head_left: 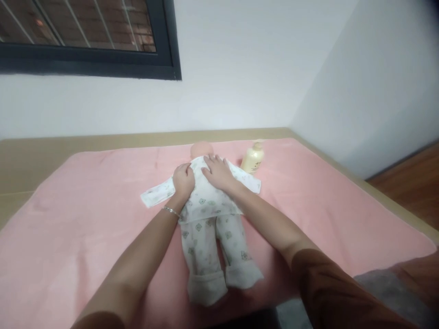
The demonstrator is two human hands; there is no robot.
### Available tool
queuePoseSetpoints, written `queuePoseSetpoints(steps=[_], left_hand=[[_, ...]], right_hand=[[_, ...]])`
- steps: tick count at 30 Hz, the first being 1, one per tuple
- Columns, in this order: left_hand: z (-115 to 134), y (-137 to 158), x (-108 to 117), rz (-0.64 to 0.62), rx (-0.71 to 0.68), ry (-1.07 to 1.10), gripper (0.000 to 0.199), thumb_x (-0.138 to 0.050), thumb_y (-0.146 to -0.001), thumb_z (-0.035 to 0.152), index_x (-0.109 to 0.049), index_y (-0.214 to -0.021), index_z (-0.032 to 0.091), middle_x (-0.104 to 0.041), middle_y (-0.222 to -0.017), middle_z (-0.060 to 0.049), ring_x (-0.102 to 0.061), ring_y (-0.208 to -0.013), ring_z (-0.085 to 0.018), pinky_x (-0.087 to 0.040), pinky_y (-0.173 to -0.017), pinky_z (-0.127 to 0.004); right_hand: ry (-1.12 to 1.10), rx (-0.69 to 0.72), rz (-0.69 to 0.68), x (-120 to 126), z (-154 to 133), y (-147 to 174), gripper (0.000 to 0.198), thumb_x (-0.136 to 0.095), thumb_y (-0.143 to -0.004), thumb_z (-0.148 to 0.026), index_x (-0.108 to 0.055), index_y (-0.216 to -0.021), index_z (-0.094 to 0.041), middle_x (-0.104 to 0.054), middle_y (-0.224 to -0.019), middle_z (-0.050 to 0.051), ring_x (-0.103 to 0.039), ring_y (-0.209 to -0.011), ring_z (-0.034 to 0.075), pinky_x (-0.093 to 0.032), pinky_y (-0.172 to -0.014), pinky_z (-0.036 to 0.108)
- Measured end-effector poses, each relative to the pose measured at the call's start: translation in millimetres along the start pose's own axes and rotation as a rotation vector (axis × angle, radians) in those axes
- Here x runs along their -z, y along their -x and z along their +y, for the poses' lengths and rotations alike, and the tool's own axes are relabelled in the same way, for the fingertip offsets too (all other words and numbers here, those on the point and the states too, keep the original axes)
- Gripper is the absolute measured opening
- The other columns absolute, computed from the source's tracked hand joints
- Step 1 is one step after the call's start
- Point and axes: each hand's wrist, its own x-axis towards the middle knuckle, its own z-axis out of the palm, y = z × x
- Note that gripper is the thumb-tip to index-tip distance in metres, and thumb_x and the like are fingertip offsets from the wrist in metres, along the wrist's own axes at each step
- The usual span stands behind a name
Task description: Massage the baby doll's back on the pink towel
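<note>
A baby doll (206,201) in a white patterned top and trousers lies stretched out, its bald head (202,149) at the far end. I cannot tell whether it lies face up or face down. My left hand (184,180) is curled against the left side of the doll's upper body, fingers bent round the cloth and partly hidden. Flat on the upper right of the doll's top rests my right hand (218,172), its fingers apart. The doll's sleeves reach out to both sides. A pale yellow pump bottle (253,159) stands just beyond the right sleeve.
Under the doll a pink sheet (103,214) covers a surface with a tan border (144,138). White walls (240,82) rise behind and at the right. A dark-framed window (168,50) is at the upper left. Brown wood (408,187) shows at the right edge.
</note>
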Motion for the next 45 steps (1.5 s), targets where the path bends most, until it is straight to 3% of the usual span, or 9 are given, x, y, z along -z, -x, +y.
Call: queuePoseSetpoints(steps=[4,8,12,15,18,22,28,38,45], left_hand=[[-2,0,0,0.005,0.0,0.003,0.045,-0.037,-0.089,0.025,-0.074,-0.112,0.013,-0.073,-0.12,-0.013,-0.065,-0.116,-0.028,-0.048,-0.109,-0.043],[-4,0,0,-0.025,-0.02,-0.001,0.045,-0.037,-0.089,0.026,-0.074,-0.112,0.014,-0.074,-0.12,-0.013,-0.066,-0.114,-0.027,-0.05,-0.107,-0.043],[-3,-2,1,-0.037,-0.031,-0.037,0.046,-0.036,-0.091,0.027,-0.073,-0.113,0.014,-0.073,-0.121,-0.013,-0.065,-0.115,-0.028,-0.049,-0.107,-0.044],[0,-3,2,-0.05,-0.043,-0.071,0.046,-0.037,-0.091,0.026,-0.072,-0.117,0.013,-0.072,-0.124,-0.014,-0.064,-0.118,-0.029,-0.048,-0.109,-0.045],[2,-2,3,-0.06,-0.045,-0.077,0.047,-0.036,-0.092,0.026,-0.072,-0.119,0.012,-0.071,-0.125,-0.014,-0.063,-0.12,-0.029,-0.047,-0.111,-0.044],[1,-3,4,-0.06,-0.036,-0.068,0.048,-0.035,-0.092,0.026,-0.072,-0.12,0.011,-0.071,-0.126,-0.014,-0.063,-0.121,-0.029,-0.047,-0.111,-0.044],[-2,-4,6,-0.103,-0.043,-0.073,0.048,-0.035,-0.092,0.027,-0.072,-0.117,0.011,-0.072,-0.124,-0.016,-0.065,-0.117,-0.029,-0.048,-0.11,-0.044],[23,-9,17,-0.239,-0.132,-0.095,0.042,-0.039,-0.088,0.021,-0.069,-0.116,0.013,-0.071,-0.122,-0.015,-0.065,-0.116,-0.029,-0.05,-0.106,-0.044],[61,24,8,-0.305,-0.198,-0.327,0.057,-0.037,-0.093,0.022,-0.047,-0.145,0.0,-0.039,-0.159,-0.024,-0.031,-0.153,-0.035,-0.023,-0.127,-0.056]], right_hand=[[0.131,-0.05,0.042,-8,-31,26,0.061,-0.028,-0.103,-0.037,-0.034,-0.157,-0.01,-0.029,-0.165,0.019,-0.028,-0.152,0.04,-0.02,-0.124,0.061],[0.164,0.08,0.029,-13,-49,43,0.062,-0.033,-0.1,-0.032,-0.033,-0.158,-0.011,-0.022,-0.168,0.016,-0.016,-0.156,0.042,-0.012,-0.126,0.063],[0.057,0.223,-0.047,-5,-33,27,0.059,-0.029,-0.1,-0.028,-0.034,-0.158,-0.017,-0.029,-0.167,0.006,-0.016,-0.157,0.034,-0.011,-0.127,0.064],[-0.028,0.195,-0.044,3,-11,5,0.055,-0.024,-0.103,-0.031,-0.041,-0.154,-0.023,-0.03,-0.166,0.002,-0.023,-0.156,0.029,-0.017,-0.126,0.062],[-0.025,0.091,-0.015,6,-1,-5,0.057,-0.023,-0.103,-0.036,-0.04,-0.154,-0.018,-0.028,-0.167,0.007,-0.028,-0.153,0.033,-0.024,-0.124,0.061],[0.089,-0.003,0.033,-2,-23,14,0.061,-0.027,-0.102,-0.034,-0.035,-0.157,-0.01,-0.029,-0.165,0.018,-0.03,-0.152,0.04,-0.025,-0.123,0.061],[0.162,0.137,0.0,-20,-57,46,0.065,-0.032,-0.097,-0.024,-0.028,-0.158,-0.002,-0.024,-0.166,0.019,-0.015,-0.156,0.042,-0.013,-0.125,0.066],[-0.127,0.389,-0.094,6,7,-2,0.055,-0.03,-0.103,-0.033,-0.039,-0.156,-0.02,-0.03,-0.166,0.004,-0.021,-0.157,0.026,-0.015,-0.129,0.055],[-0.13,0.051,0.027,-2,23,-12,0.062,-0.03,-0.104,-0.038,-0.033,-0.157,-0.006,-0.03,-0.165,0.017,-0.029,-0.154,0.03,-0.023,-0.126,0.046]])
